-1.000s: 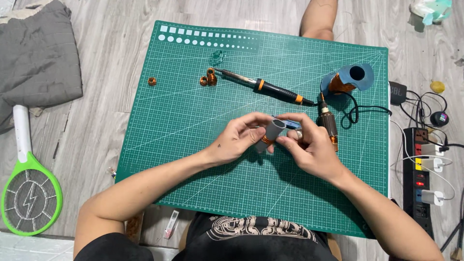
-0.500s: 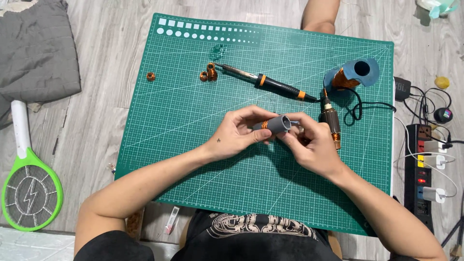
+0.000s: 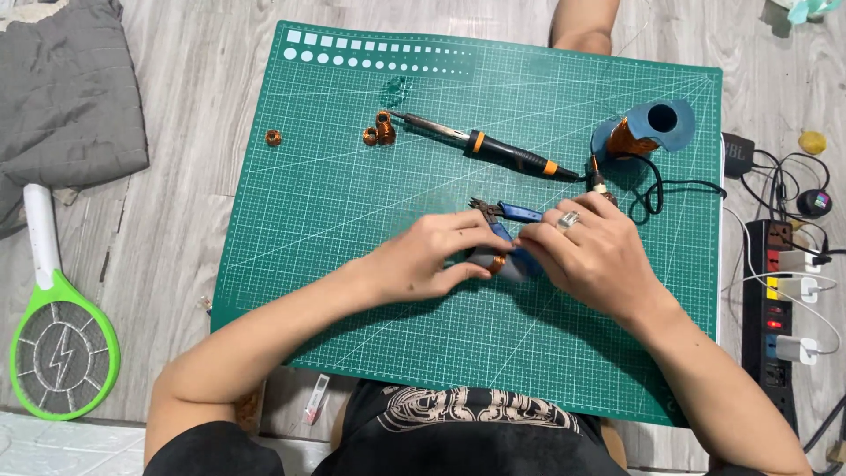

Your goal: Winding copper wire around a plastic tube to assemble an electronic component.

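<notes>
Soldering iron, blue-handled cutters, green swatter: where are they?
Soldering iron [image 3: 507, 153]: head view, on its black handle.
Blue-handled cutters [image 3: 515, 211]: head view, on the upper blue handle.
Green swatter [image 3: 60, 353]: head view, on its mesh.

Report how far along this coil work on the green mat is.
Done, it seems: three small copper wire coils lie finished near the mat's top left. In hand: the left hand and right hand pinch a small grey spool with copper winding above the green cutting mat. Untouched: the black-and-orange soldering iron and the blue-handled cutters, so trimming and soldering probably remain.
</notes>
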